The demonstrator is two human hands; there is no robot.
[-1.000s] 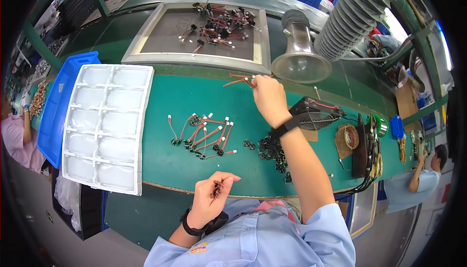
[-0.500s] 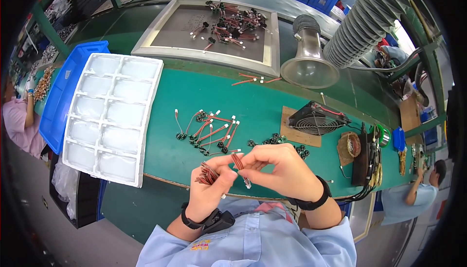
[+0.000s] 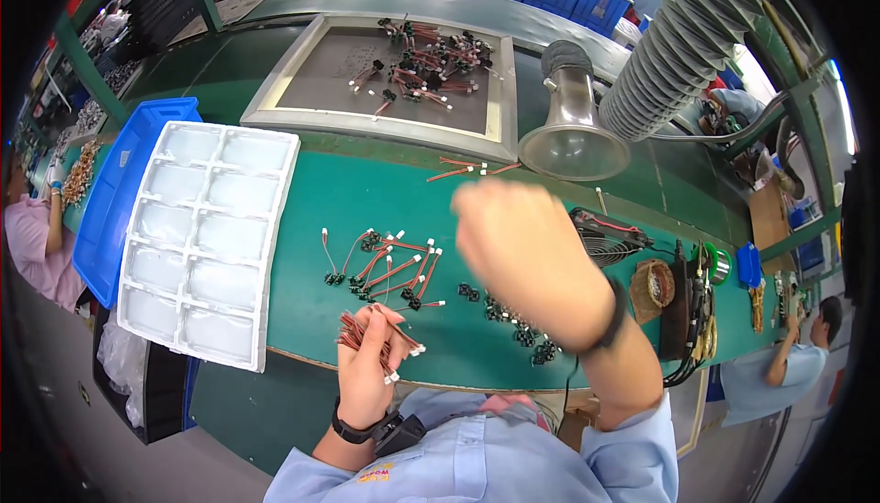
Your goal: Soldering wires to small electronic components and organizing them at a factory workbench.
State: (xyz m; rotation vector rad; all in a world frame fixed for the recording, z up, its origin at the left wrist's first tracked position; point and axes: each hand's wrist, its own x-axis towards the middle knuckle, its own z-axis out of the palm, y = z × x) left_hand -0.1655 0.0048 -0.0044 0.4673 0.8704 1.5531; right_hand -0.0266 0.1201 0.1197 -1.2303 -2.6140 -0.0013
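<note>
My left hand (image 3: pixel 368 376) is closed around a bundle of thin red and black wires (image 3: pixel 352 331), whose white connectors stick out toward the right. Raised over the bench, my right hand (image 3: pixel 513 228) is blurred and its fingers are hidden. It is nearest to a few loose connector wires (image 3: pixel 467 167) at the bench's far side. Below its wrist lie several small dark circuit boards (image 3: pixel 524 333), partly covered by the forearm. Just beyond my left hand, a group of wired circuit boards (image 3: pixel 390 265) with white connectors lies on the green bench (image 3: pixel 321 187).
A white compartment tray (image 3: pixel 194 228) overlaps a blue bin (image 3: pixel 99 214) at left. Behind is a framed tray (image 3: pixel 316 110) with piled wired boards. A fume funnel (image 3: pixel 573 147), fan (image 3: pixel 600 239), solder spool (image 3: pixel 718 263) and tool stand (image 3: pixel 676 320) occupy the right. Other people sit at both sides.
My right hand has left the wire bundle and moved up and away over the bench. My left hand, still holding the bundle, has shifted slightly left.
</note>
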